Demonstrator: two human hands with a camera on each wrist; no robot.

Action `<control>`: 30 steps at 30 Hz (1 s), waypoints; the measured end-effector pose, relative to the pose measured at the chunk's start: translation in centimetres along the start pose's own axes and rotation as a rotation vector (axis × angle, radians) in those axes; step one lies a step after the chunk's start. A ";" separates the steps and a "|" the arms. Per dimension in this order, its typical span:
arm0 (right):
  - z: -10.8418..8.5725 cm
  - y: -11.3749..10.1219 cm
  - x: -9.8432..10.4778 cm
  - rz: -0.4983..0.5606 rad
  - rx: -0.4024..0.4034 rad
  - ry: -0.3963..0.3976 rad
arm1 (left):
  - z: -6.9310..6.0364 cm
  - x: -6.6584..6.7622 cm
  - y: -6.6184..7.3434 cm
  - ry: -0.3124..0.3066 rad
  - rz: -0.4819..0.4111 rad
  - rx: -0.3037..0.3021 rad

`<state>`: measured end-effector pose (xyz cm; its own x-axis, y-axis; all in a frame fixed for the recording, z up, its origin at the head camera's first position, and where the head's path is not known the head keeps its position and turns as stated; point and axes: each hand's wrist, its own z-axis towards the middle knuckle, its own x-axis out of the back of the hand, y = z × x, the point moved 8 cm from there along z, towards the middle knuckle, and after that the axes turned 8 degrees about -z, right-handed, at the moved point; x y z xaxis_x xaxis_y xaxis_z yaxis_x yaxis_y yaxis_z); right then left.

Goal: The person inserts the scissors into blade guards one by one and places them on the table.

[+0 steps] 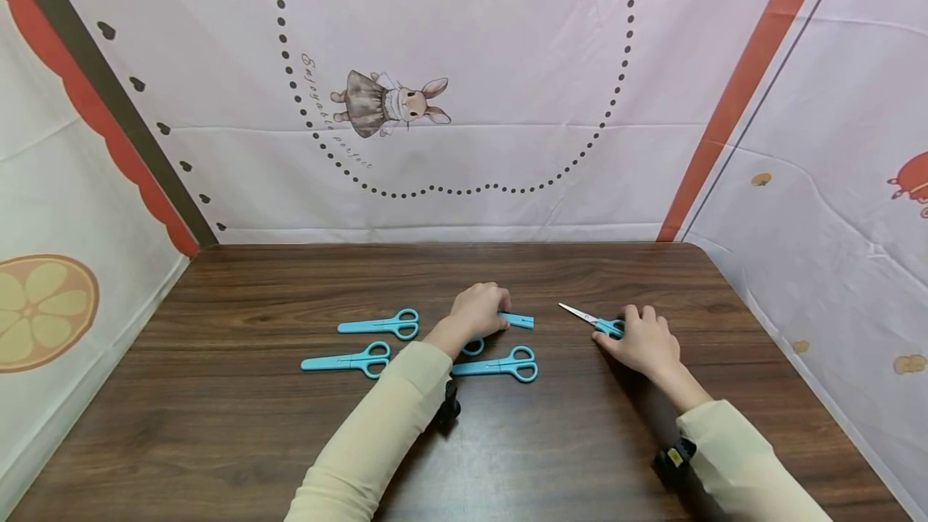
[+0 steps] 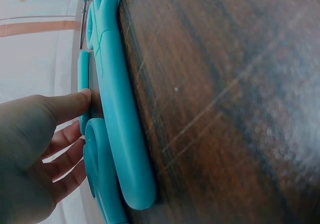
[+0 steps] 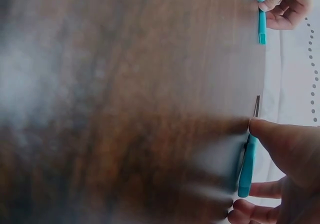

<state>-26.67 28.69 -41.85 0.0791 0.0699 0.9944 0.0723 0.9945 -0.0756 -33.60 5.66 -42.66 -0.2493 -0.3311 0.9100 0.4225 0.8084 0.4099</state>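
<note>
My left hand [image 1: 480,307] pinches a blue scissors cover [image 1: 519,320] between thumb and fingers, low over the table. To the right, my right hand [image 1: 645,338] holds a pair of scissors [image 1: 607,327] by its blue handles. Its bare metal blades [image 3: 257,105] point left toward the cover, with a gap between them. In the left wrist view, the thumb presses the near side of the cover [image 2: 84,76]. Just in front of the left hand lie covered scissors [image 1: 500,365], and another pair's handle loop [image 1: 474,346] shows partly hidden under the left wrist.
Left of the left arm, two more covered scissors lie on the wooden table [image 1: 217,409]: one farther back [image 1: 379,325], one nearer [image 1: 346,361]. A printed cloth [image 1: 507,87] hangs behind the table's far edge and along both sides.
</note>
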 end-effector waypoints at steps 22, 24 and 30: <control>0.2 0.2 0.0 -0.016 -0.048 -0.037 | -0.3 -0.1 0.4 0.002 -0.015 -0.014; 0.2 0.1 0.0 -0.016 -0.051 -0.031 | -0.3 -0.1 0.4 0.004 -0.015 -0.013; 0.1 0.1 0.2 -0.018 -0.047 0.000 | -0.2 -0.1 0.5 0.000 -0.001 -0.020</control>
<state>-26.70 28.80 -41.64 0.0774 0.0517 0.9957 0.1206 0.9908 -0.0609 -33.23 6.00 -42.60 -0.2494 -0.3322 0.9097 0.4394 0.7983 0.4120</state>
